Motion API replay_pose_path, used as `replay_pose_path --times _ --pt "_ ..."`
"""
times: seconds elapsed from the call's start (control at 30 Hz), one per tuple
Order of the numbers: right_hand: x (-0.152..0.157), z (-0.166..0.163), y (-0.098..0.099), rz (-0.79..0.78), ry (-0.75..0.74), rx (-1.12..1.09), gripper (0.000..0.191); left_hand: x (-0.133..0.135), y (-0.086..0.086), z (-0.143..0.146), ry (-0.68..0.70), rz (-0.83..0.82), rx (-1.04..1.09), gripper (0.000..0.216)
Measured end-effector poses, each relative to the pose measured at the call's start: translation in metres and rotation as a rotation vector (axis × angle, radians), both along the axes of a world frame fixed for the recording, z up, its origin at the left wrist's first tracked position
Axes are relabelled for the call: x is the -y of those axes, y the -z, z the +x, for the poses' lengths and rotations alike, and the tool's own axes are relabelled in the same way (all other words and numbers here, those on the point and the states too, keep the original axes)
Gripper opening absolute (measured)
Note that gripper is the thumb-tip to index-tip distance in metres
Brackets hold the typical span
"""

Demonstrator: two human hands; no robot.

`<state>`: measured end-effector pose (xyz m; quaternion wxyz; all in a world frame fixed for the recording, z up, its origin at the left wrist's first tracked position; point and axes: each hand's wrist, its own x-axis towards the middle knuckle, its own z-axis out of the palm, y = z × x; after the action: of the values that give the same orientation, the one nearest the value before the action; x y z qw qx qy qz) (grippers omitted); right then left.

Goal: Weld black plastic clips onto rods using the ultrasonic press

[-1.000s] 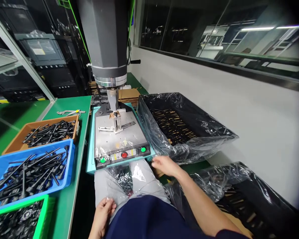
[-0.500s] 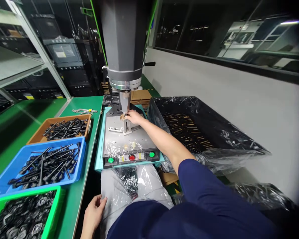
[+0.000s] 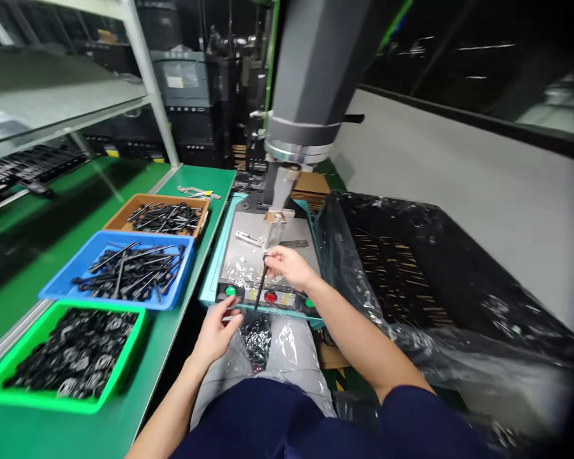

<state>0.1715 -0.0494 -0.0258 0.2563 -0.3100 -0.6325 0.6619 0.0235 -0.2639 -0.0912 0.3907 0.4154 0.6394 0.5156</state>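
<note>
My right hand (image 3: pixel 289 266) pinches the top of a thin black rod (image 3: pixel 261 288) that hangs down over the machine's metal base plate (image 3: pixel 249 255). My left hand (image 3: pixel 216 331) is raised under the teal front edge of the machine (image 3: pixel 210 293), fingers curled near the rod's lower end; whether it touches the rod I cannot make out. The grey press head (image 3: pixel 310 83) stands above a small fixture (image 3: pixel 273 223). A clear bag of black parts (image 3: pixel 256 335) lies on my lap.
Left of the machine, on the green table (image 3: pixel 191 185), sit a brown tray (image 3: pixel 165 217) and a blue tray (image 3: pixel 124 271) of black rods and a green tray (image 3: pixel 67 347) of black pieces. A black plastic-lined crate (image 3: pixel 411 268) stands to the right. Shelving rises at left.
My right hand has drawn back from the fixture toward me with a black rod in it. My left hand rose from my lap to the machine's front edge. The view swung left.
</note>
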Motion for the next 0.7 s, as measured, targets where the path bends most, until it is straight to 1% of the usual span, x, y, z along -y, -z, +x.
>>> replay_pose_path --times 0.03,0.1,0.17,0.2,0.27,0.33,0.4,0.47,0.53,0.57,0.6,0.63,0.7 --pt "0.017 -0.002 0.005 -0.06 -0.026 0.001 0.047 -0.003 -0.006 0.005 0.052 0.0 0.01 0.06" --pt "0.043 -0.009 0.014 -0.153 -0.05 -0.001 0.048 -0.007 -0.011 0.013 0.159 -0.024 0.022 0.052" --pt "0.059 -0.018 0.018 -0.193 -0.05 -0.012 0.05 -0.006 -0.01 0.018 0.22 -0.048 0.053 0.039" --pt "0.063 -0.022 0.018 -0.192 -0.049 -0.021 0.051 -0.005 -0.008 0.019 0.216 -0.052 0.09 0.034" --pt "0.066 -0.027 0.015 -0.163 -0.053 -0.042 0.056 -0.001 -0.006 0.013 0.132 -0.047 0.199 0.031" --pt "0.065 -0.025 0.01 -0.137 -0.071 -0.055 0.061 0.003 -0.009 -0.005 -0.042 -0.013 0.315 0.035" --pt "0.064 -0.019 0.008 -0.117 -0.098 -0.046 0.059 0.004 -0.018 -0.034 -0.277 0.056 0.408 0.041" --pt "0.065 -0.011 0.012 -0.111 -0.123 -0.034 0.055 0.003 -0.029 -0.068 -0.512 0.131 0.465 0.041" --pt "0.067 -0.004 0.02 -0.123 -0.147 -0.032 0.054 0.003 -0.039 -0.097 -0.674 0.159 0.503 0.036" --pt "0.069 -0.001 0.024 -0.134 -0.159 -0.033 0.054 0.003 -0.042 -0.107 -0.71 0.15 0.518 0.035" --pt "0.071 0.003 0.029 -0.144 -0.168 -0.033 0.054 0.003 -0.045 -0.113 -0.717 0.123 0.531 0.033" --pt "0.073 0.006 0.034 -0.15 -0.174 -0.029 0.053 0.003 -0.046 -0.115 -0.696 0.081 0.539 0.033" --pt "0.076 0.014 0.042 -0.153 -0.174 -0.011 0.051 0.006 -0.044 -0.106 -0.615 -0.002 0.521 0.038"
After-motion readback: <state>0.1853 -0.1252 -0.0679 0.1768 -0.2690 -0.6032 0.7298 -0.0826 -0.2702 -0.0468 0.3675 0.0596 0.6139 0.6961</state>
